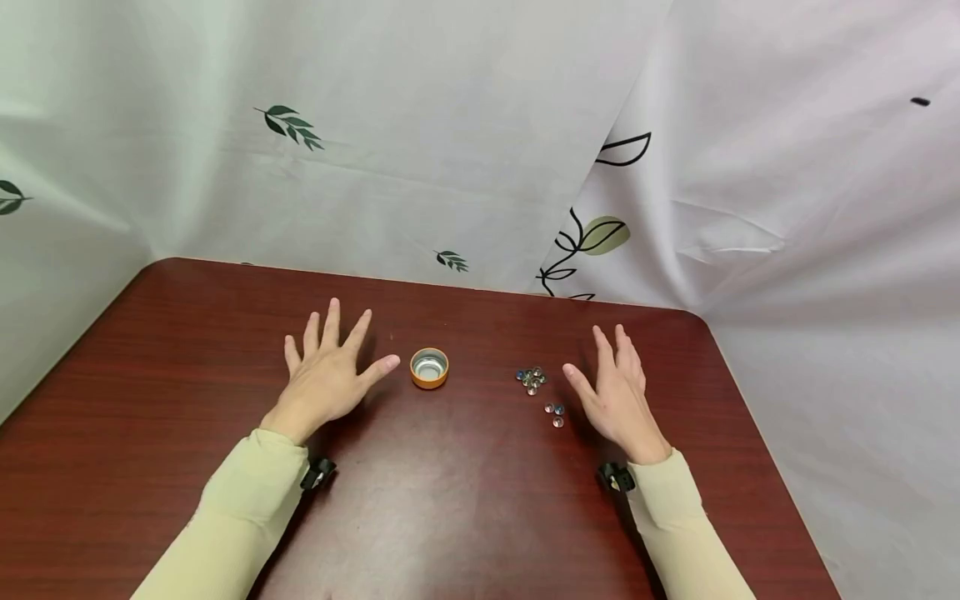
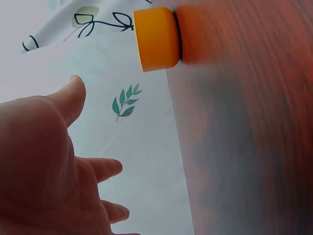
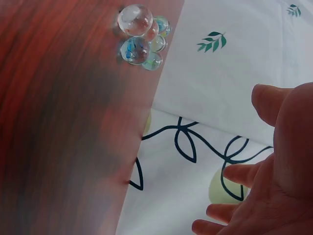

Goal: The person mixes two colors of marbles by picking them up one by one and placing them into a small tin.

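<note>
A small round tin point(image 1: 429, 369) with an orange outside and a silvery inside stands near the table's middle; its orange wall point(image 2: 156, 39) shows in the left wrist view. Just left of it, my left hand point(image 1: 322, 383) is spread with straight fingers and holds nothing. Several glass marbles point(image 1: 532, 379) lie clustered to the right of the tin, with a group of three marbles point(image 1: 558, 410) nearer to me. Clear and blue-flecked marbles point(image 3: 135, 49) appear in the right wrist view. Beside them on the right, my right hand point(image 1: 617, 404) has its fingers extended, holding nothing.
The dark red-brown wooden table point(image 1: 420, 517) has rounded far corners. White cloth point(image 1: 420, 192) printed with leaves hangs behind the table and along its sides. A small black device point(image 1: 318, 473) sits at the left wrist, another black device point(image 1: 617, 477) at the right.
</note>
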Tool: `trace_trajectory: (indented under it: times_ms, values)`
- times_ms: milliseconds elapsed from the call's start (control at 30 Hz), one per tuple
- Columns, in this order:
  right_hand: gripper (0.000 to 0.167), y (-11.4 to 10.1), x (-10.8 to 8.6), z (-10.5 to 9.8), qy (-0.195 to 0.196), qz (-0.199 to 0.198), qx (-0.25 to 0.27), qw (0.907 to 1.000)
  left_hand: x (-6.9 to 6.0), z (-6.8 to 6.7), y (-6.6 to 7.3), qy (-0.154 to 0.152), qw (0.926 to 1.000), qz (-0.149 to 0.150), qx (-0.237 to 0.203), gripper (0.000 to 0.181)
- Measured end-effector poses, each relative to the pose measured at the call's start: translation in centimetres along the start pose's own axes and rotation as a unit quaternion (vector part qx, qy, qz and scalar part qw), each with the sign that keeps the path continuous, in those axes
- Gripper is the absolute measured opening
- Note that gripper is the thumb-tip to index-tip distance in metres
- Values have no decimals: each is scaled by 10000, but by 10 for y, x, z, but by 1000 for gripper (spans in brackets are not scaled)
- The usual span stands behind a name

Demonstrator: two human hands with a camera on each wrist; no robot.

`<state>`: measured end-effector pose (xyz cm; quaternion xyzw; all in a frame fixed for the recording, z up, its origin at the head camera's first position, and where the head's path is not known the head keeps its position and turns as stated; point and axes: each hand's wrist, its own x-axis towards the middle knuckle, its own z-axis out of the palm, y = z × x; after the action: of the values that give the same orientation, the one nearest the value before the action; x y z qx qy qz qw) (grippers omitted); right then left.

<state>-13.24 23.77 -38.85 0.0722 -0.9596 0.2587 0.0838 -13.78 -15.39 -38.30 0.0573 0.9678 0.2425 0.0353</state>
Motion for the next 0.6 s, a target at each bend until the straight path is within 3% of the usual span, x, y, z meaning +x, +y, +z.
trace_trajectory:
  times_ms: [600]
  values:
    - [73,3,-16,4,-161,-33,-24,9999,2,11,6,-148,9995,149,-227,93]
